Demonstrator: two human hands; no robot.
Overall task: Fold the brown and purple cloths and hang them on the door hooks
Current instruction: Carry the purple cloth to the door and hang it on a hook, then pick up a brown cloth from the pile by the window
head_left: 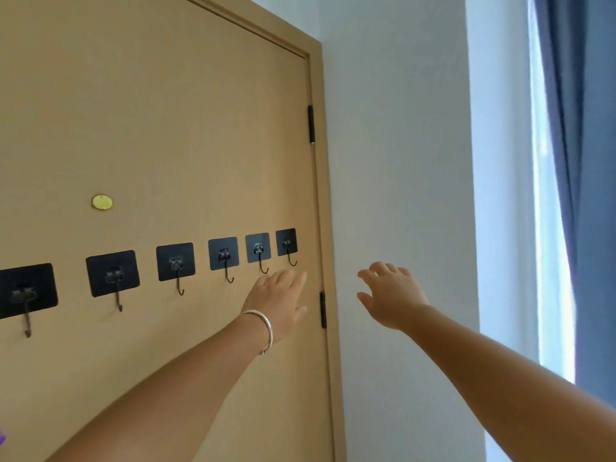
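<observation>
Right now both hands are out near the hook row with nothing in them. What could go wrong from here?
1. Neither the left hand nor the right hand holds a cloth, and all six door hooks are bare, so hanging cannot start yet.
2. Only a purple scrap shows at the frame's left edge, and the brown cloth is out of view.
3. The hooks look like stick-on pads, so a hard tug might peel one off.

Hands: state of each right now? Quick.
Left hand: open, fingers straight, holding nothing, reaching toward the door below the hooks.
Right hand: open, fingers spread, holding nothing, in front of the wall.
</observation>
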